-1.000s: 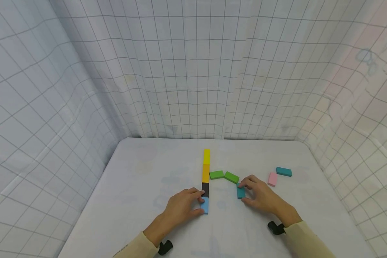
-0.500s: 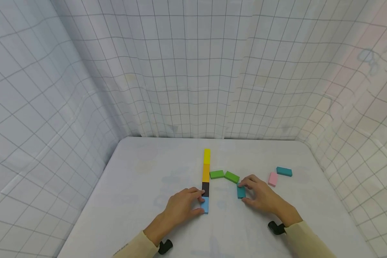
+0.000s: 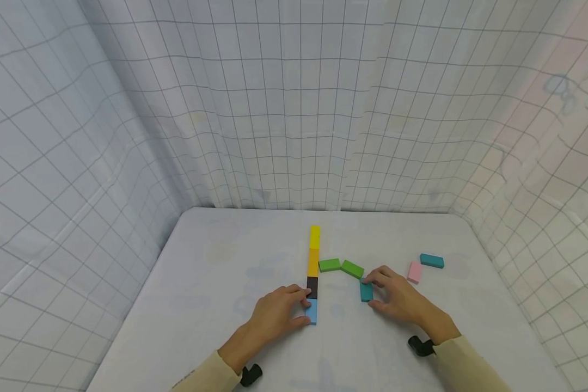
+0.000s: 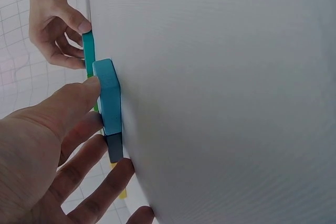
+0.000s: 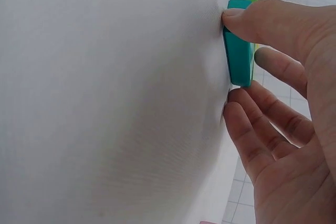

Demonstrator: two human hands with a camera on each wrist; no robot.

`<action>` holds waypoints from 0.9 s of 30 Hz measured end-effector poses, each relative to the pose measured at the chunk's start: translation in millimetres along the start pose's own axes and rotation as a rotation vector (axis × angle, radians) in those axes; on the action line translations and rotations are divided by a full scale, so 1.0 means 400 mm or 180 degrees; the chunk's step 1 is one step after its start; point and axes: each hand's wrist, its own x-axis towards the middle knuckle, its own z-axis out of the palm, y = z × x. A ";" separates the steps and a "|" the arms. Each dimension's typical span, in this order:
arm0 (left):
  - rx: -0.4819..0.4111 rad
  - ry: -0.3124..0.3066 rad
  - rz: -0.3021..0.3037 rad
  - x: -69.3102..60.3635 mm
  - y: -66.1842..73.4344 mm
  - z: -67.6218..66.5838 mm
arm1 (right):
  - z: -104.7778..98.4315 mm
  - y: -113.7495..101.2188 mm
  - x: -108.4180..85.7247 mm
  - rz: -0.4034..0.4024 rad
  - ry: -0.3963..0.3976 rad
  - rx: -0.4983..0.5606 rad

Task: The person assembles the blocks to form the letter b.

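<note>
Blue and teal blocks, each pinched lightly at the table

From where I stand, the person's left hand (image 3: 274,311) pinches a flat, light-blue rectangular block (image 3: 313,314), thumb at its six o'clock end, a fingertip reaching the black block (image 3: 312,284) beyond. Towards twelve, the straight row runs on through an orange block (image 3: 313,263) and a yellow block (image 3: 314,237). Rightward, at three o'clock of the orange, one bright-green block (image 3: 329,265) leads to a second green block (image 3: 352,269) slanting towards four. At its lower end the right hand (image 3: 394,294) pinches a flat teal block (image 3: 366,293), thumb at six o'clock, forefinger at twelve. Both pieces look light, rigid and hard to break; their smooth faces may slide readily on the white cloth (image 3: 215,261). I'd take the short ends, low down, sparing the neighbours. Farther off, at two o'clock, lies a pink block (image 3: 414,272).
</note>
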 end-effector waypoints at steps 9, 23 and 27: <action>0.0013 -0.0040 -0.0046 0.004 0.002 -0.002 | -0.006 -0.001 -0.003 -0.0014 0.0040 -0.0033; 0.0027 -0.0044 -0.0082 0.002 0.006 -0.003 | -0.021 0.005 -0.025 0.0196 0.0211 0.0025; 0.0029 -0.0029 -0.0072 0.001 0.005 -0.002 | -0.032 0.012 -0.031 0.0249 0.0290 -0.0041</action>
